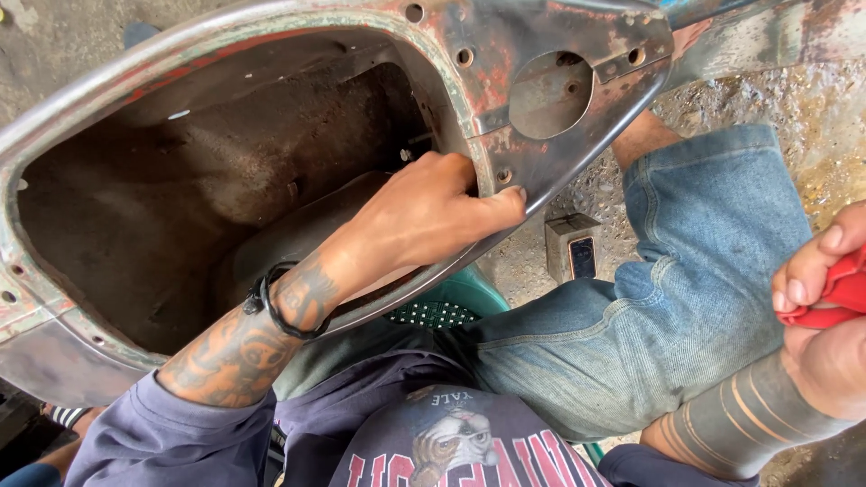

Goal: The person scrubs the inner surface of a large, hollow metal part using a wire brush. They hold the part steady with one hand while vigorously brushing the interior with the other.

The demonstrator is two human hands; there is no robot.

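A rusty, worn metal body shell (271, 36) with a large open cavity fills the upper left of the head view. My left hand (424, 212) reaches into the cavity and grips the shell's inner rim, thumb pressed on the outside edge near a bolt hole. A black band circles that wrist. At the right edge my right hand (825, 298) is closed around a red rag (843, 293), held above my knee and apart from the shell.
A round hole and several bolt holes pierce the shell's bracket (550, 90). A small metal box (573, 245) stands on the gravelly ground beside my knee in blue jeans (686, 271). A green stool (451, 302) shows under me.
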